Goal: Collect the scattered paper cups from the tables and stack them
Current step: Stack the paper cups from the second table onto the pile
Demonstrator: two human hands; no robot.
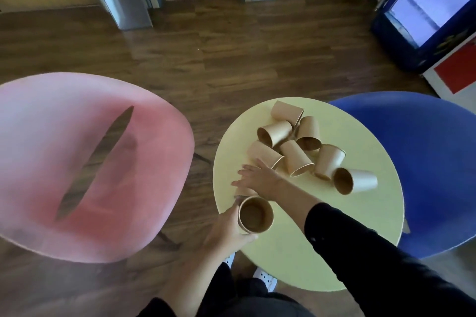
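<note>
a round pale yellow table stands between a pink chair on the left and a blue chair on the right, on a dark wood floor. the left hand grips an upright brown paper cup at the near left edge of the table, fingers curled round its side, the open mouth facing up. the right hand reaches across just beyond it with its fingers stretched out and relaxed, laid over another cup that is mostly hidden beneath the palm; whether the fingers actually press it cannot be told.

seven more paper cups lie tipped over in a loose cluster on the far half of the table: one at the far edge, one with its mouth turned left, one beside it on the right, two side by side just beyond the right hand, one further right, and one apart at the right with its mouth facing the camera.

a steel bin with a black liner stands by the far wall.
</note>
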